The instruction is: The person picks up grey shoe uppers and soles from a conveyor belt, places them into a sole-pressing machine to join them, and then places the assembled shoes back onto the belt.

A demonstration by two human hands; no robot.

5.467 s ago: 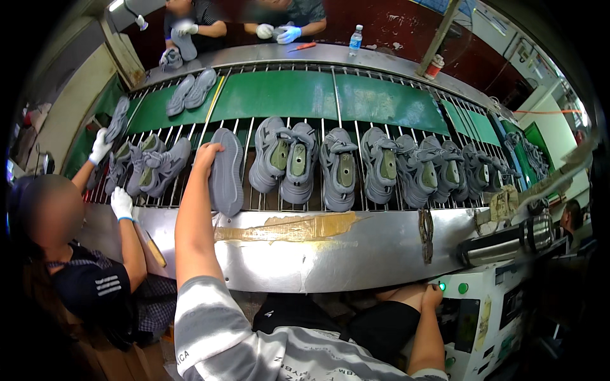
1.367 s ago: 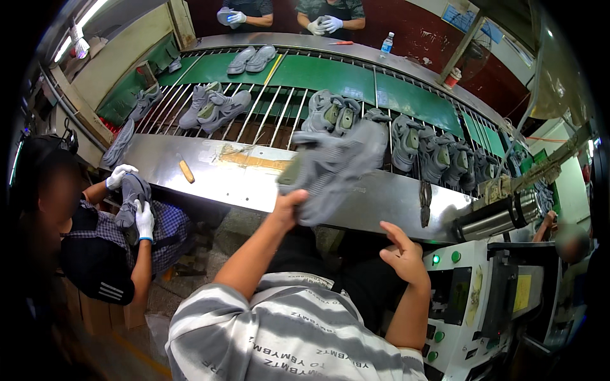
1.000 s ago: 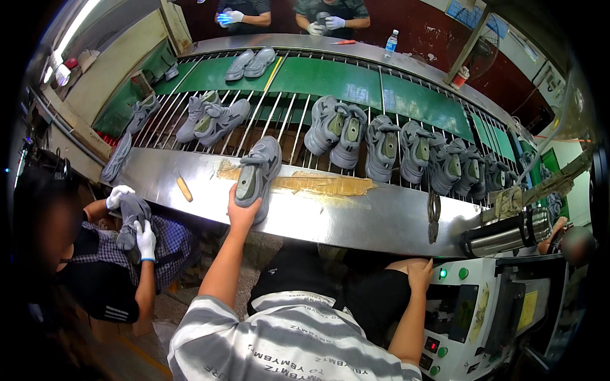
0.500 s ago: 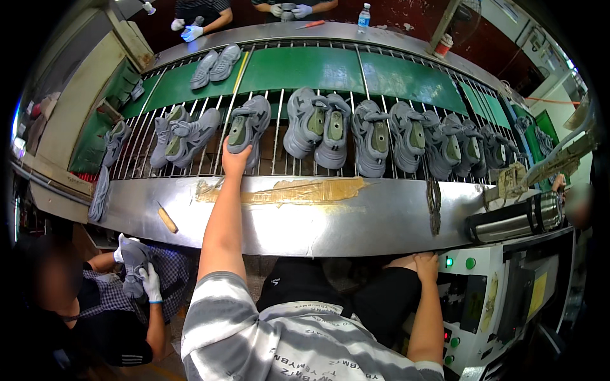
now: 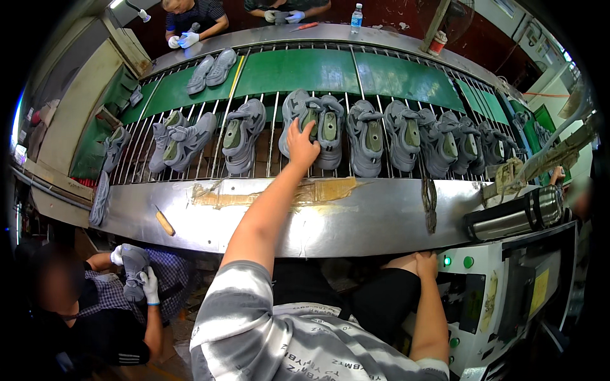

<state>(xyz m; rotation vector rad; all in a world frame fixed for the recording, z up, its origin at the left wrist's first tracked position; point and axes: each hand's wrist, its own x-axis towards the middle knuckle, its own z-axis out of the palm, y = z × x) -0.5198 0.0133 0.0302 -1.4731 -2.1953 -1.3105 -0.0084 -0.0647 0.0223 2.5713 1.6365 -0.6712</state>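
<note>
My left arm stretches forward over the steel ledge, and my left hand (image 5: 301, 143) is closed around the heel of a grey sneaker (image 5: 294, 106). The thumb lies by the shoe opening, the other fingers on its outer side. This sneaker is the left one of a pair, with its mate (image 5: 330, 136) close at its right. Further left, another grey sneaker pair (image 5: 244, 136) stands with an olive insole showing. My right hand (image 5: 427, 264) rests low by my knee beside the control box; how its fingers lie is unclear.
More grey sneakers (image 5: 365, 140) line the roller rack rightward. Beyond runs a green belt (image 5: 298, 71). An awl (image 5: 164, 222), laces (image 5: 429, 206) and a steel flask (image 5: 508, 216) lie on the ledge. A co-worker in white gloves (image 5: 150, 286) holds a shoe at lower left; two others work opposite.
My left hand has left the heel of the sneaker further left and moved right to the neighbouring pair. That first pair now stands untouched. My right hand stays put.
</note>
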